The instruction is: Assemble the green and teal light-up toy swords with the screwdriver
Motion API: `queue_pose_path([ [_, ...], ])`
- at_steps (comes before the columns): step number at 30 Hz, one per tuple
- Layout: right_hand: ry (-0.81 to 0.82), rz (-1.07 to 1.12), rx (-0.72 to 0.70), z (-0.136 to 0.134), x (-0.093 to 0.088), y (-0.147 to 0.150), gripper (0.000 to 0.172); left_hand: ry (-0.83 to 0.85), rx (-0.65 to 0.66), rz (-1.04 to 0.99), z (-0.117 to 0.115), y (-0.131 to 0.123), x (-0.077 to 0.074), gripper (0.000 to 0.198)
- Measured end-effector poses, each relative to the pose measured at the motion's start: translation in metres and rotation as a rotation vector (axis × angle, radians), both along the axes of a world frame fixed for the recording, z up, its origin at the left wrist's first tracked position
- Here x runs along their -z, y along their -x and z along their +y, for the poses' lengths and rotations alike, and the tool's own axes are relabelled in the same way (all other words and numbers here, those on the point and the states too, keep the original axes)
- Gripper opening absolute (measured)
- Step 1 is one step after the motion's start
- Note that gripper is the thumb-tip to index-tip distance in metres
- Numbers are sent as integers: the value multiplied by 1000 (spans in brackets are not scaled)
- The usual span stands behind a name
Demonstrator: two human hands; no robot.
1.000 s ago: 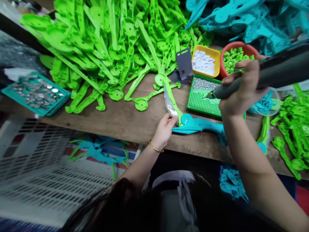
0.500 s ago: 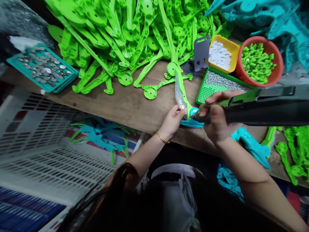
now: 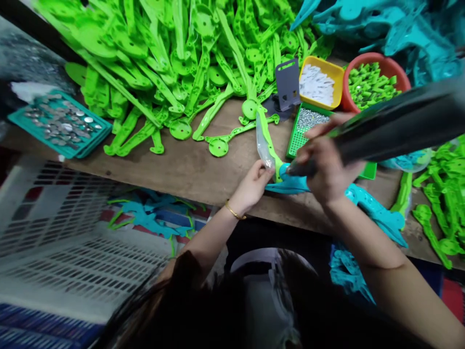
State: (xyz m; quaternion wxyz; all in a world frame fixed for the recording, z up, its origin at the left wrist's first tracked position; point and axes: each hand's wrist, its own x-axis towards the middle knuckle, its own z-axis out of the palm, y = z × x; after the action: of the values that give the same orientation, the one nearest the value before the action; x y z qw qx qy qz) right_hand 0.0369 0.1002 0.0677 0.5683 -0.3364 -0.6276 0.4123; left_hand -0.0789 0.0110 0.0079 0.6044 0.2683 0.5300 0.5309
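My right hand [image 3: 329, 167] is wrapped round a dark electric screwdriver [image 3: 395, 126], slightly blurred, its body slanting up to the right. The driver's nose is at the joint between a lime-green plastic arm [image 3: 268, 135] and a turquoise plastic body [image 3: 290, 185]; whether it touches a screw cannot be made out. Closed on the near end of the green arm is my left hand [image 3: 254, 182], thumb and fingers pinching it by the joint. A clear plastic strip [image 3: 263, 145] runs along that arm. The turquoise body lies at the bench's front edge, partly under my right hand.
Loose green parts [image 3: 174, 58] are heaped at the back, turquoise parts [image 3: 363, 19] at the back right. A screw tray [image 3: 298, 140], yellow tub [image 3: 337, 75] and red bowl [image 3: 407, 72] stand beyond my right hand. Left are a disc-filled teal tray [image 3: 83, 152] and white crate [image 3: 72, 208].
The screwdriver's rear end has swung upward, uncovering a clear bowl and more of the green tray. My left hand still grips the green arm. The whole view has shifted slightly.
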Motion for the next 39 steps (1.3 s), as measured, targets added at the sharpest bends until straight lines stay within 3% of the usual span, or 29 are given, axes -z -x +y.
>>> queue_pose_path([
  [2, -177, 179, 267, 29, -13, -7, 33, 77, 171, 13, -5, 11, -9, 51],
  [4, -194, 177, 447, 60, -12, -18, 35, 125, 271, -22, -9, 19, -15, 70],
  [6, -136, 86, 518, 84, 1, -31, 42, 131, 247, -78, -10, 22, -18, 76],
  [9, -51, -58, 526, 97, 26, -42, 46, 144, 127, -150, -10, 17, -16, 69],
  [13, -36, -82, 522, 92, 42, -42, 47, 188, 44, -187, -11, 8, -11, 54],
  [20, -57, -45, 412, 93, 45, -45, 39, 225, -61, -239, -20, 1, -5, 29],
  [23, -34, -95, 400, 92, 44, -46, 36, 206, -97, -235, -23, -3, -2, 27],
  [28, -84, 38, 435, 90, 44, -38, 49, 180, -143, -222, -32, -7, 0, 31],
  [31, -124, 151, 410, 90, 34, -37, 51, 178, -155, -215, -39, -7, 0, 32],
  [34, -184, 244, 440, 77, 11, -37, 40, 176, -157, -211, -41, -9, 1, 28],
  [37, -207, 315, 384, 41, -15, -30, 25, 159, -167, -226, -40, -11, 2, 23],
  [39, -185, 360, 240, 10, -24, -21, 19, 151, -165, -239, -39, -12, 2, 22],
])
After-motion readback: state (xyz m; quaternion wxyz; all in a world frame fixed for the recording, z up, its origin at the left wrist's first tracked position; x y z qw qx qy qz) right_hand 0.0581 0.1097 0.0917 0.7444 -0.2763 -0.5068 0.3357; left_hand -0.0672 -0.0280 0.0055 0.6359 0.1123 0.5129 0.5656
